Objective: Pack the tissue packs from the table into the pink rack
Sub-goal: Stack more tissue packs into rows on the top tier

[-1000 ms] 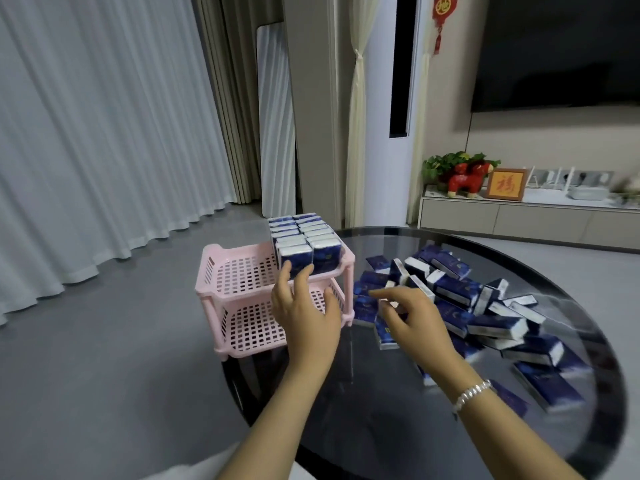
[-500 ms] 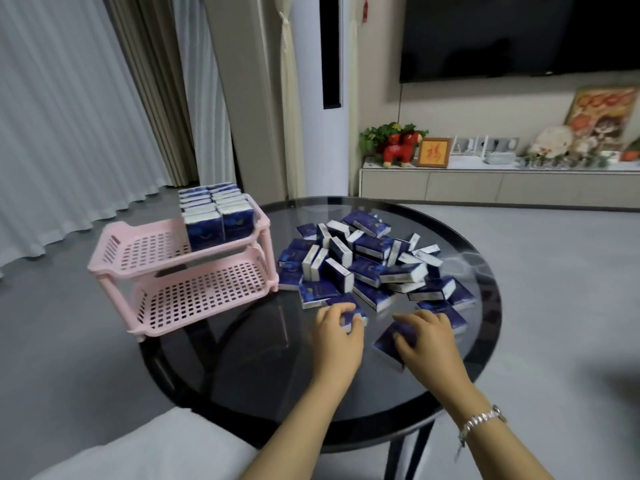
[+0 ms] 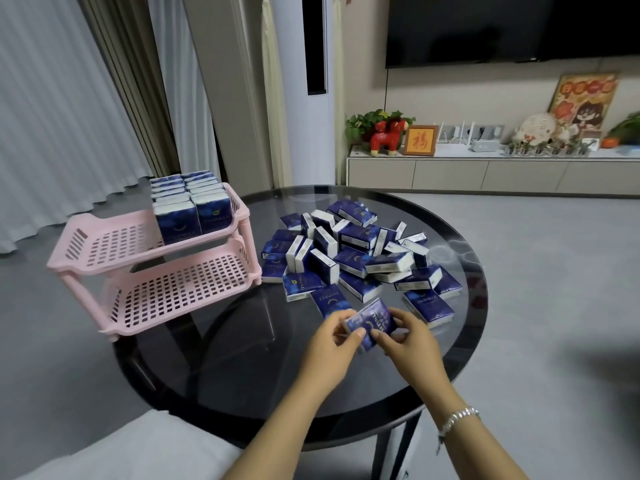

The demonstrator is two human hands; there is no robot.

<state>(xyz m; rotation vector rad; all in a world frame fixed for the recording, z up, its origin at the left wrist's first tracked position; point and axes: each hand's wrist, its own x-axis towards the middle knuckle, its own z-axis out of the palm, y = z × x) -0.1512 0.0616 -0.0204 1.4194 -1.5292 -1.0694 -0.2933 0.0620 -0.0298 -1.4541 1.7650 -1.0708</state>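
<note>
Tissue pack [image 3: 370,322] pinched between your left hand [image 3: 332,344] and right hand [image 3: 408,341]; pink rack [image 3: 104,251] holds standing rows on its upper tier.

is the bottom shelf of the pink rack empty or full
Empty. The bottom shelf shows only bare pink grid; the tissue packs stand solely on the top shelf.

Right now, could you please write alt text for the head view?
Both hands, left hand and right hand, hold one blue tissue pack above a round glass table piled with loose packs; a pink rack holds upright packs on top.
</note>
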